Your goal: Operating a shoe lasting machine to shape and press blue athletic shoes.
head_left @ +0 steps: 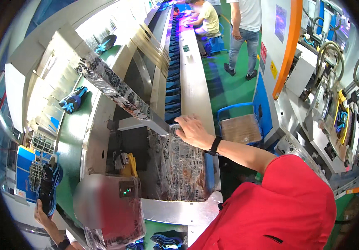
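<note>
The film-wrapped panel [179, 164] looks crinkled and glossy, the red shirt [285, 200] matt cloth.

A black-and-blue sports shoe [48, 185] hides fingers of the left hand [44, 215]. Blur covers part of a glossy red box [121, 218]. The upper edge crops a person in white shirt and blue jeans [245, 31].

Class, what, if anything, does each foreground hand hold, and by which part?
The left hand holds a dark shoe by the end nearest the wrist; toe or heel unclear. The right hand holds nothing visible.
</note>
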Demonstrator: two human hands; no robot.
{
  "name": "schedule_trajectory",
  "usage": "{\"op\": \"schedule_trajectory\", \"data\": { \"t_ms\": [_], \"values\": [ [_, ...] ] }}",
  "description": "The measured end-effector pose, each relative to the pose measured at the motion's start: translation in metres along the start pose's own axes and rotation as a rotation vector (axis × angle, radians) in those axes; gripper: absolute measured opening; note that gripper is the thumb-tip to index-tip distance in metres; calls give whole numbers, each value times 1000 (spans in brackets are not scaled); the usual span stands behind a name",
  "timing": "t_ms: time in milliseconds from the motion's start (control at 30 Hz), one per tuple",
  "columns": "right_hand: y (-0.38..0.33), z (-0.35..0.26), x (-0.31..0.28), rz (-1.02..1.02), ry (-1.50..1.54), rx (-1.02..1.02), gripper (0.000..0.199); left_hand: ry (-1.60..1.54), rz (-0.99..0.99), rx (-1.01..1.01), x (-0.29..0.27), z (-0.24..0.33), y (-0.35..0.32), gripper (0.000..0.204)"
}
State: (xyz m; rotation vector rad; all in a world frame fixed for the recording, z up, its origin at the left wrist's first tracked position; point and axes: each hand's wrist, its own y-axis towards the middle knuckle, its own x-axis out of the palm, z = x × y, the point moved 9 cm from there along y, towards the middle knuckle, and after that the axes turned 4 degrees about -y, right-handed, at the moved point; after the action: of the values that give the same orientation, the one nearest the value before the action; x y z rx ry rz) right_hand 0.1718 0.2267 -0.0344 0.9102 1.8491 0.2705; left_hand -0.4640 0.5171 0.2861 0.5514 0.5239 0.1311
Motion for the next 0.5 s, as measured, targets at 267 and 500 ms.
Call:
{"op": "schedule_trajectory", "data": {
  "t_ms": [267,500],
  "values": [
    [-19,-76,-67,-64,729,-310,109,-456,-218,-10,128,176,-158,38],
    [-95,-83,-126,-100,1033,-504,85,-474,-451,-152,323,145,-294,32]
  ]
}}
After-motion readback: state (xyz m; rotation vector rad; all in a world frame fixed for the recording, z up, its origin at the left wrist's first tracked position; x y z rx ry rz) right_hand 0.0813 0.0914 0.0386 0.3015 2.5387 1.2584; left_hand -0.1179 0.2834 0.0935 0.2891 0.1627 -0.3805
